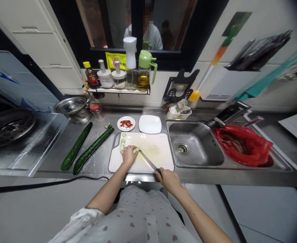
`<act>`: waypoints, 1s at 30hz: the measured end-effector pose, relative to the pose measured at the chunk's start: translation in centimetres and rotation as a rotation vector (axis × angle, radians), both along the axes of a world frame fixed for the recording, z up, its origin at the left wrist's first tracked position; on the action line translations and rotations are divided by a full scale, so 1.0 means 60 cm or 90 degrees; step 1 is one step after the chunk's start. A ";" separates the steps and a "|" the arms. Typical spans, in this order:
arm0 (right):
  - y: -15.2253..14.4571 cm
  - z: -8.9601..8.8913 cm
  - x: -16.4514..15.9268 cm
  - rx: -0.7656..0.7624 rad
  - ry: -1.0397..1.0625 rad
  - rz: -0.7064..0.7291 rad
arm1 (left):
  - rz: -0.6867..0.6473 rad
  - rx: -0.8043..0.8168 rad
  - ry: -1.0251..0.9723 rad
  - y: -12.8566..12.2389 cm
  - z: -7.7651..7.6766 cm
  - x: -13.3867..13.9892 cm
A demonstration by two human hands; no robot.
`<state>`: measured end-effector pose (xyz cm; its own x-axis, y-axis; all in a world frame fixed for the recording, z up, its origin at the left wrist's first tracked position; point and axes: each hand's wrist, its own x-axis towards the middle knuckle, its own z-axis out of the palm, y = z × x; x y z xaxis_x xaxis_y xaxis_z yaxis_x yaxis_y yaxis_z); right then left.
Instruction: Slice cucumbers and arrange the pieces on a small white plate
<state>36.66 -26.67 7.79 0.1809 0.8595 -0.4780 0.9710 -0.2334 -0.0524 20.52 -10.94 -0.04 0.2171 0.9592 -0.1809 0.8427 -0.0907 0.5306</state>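
Observation:
My right hand (167, 177) is wrapped round the black handle of a knife (149, 160). Its blade slants up and left across the white cutting board (160, 140), the tip beside a small piece of cucumber (137, 149). My left hand (129, 155) bends its fingers over that piece, which they partly hide. Several pale green cucumber slices (123, 140) lie in a column along the board's left side. Left of the board are two whole-looking dark green cucumbers, one nearer (94, 150) and one farther (77, 146), with small cut ends (108, 125) by the nearer one's tip.
Behind the board stand a plate of chopped red pieces (126, 124) and a white square plate (150, 124). To the right is a steel sink (196, 162) with a red plastic bag (246, 148) beyond. A steel pot (73, 109) and red-lidded jar (96, 110) stand back left, below a condiment rack (119, 90).

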 end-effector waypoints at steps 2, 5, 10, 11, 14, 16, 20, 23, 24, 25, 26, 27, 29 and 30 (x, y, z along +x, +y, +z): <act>0.001 0.002 -0.002 -0.006 -0.001 0.000 | -0.002 -0.003 0.003 0.002 0.002 0.000; 0.001 0.004 -0.005 -0.010 -0.004 0.007 | -0.004 -0.006 0.010 0.003 0.003 0.000; 0.001 -0.002 -0.012 -0.011 -0.008 0.011 | -0.002 -0.011 0.013 0.004 0.003 0.001; 0.001 -0.003 -0.013 -0.013 -0.009 0.009 | -0.001 -0.012 0.014 0.004 0.002 0.001; 0.002 -0.007 -0.016 -0.014 -0.006 0.004 | 0.000 -0.010 0.014 0.004 0.000 0.001; 0.003 -0.007 -0.017 -0.014 -0.005 0.007 | -0.002 -0.005 0.012 0.005 -0.001 0.001; 0.006 -0.003 -0.019 -0.017 -0.007 0.012 | -0.004 -0.001 0.015 0.006 0.000 0.001; 0.011 0.003 -0.022 -0.017 -0.003 0.007 | -0.005 -0.007 0.023 0.006 0.002 0.001; 0.013 0.005 -0.023 -0.018 0.000 0.004 | -0.005 -0.008 0.024 0.006 0.002 0.002; 0.016 0.006 -0.024 -0.020 0.005 0.002 | -0.005 -0.008 0.025 0.006 0.002 0.002; 0.018 0.007 -0.025 -0.021 0.009 -0.002 | -0.004 -0.007 0.025 0.006 0.003 0.002; 0.020 0.008 -0.026 -0.022 0.012 -0.006 | -0.004 -0.006 0.024 0.006 0.003 0.003; 0.023 0.008 -0.027 -0.021 0.017 -0.009 | -0.003 -0.002 0.020 0.005 0.002 0.003; 0.024 0.008 -0.028 -0.019 0.017 -0.009 | -0.002 -0.001 0.019 0.005 0.002 0.004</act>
<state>34.98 -25.21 8.27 0.1805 0.8421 -0.5083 0.9658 -0.2494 -0.0703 20.73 -10.65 0.07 0.2149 0.9583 -0.1882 0.8577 -0.0930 0.5057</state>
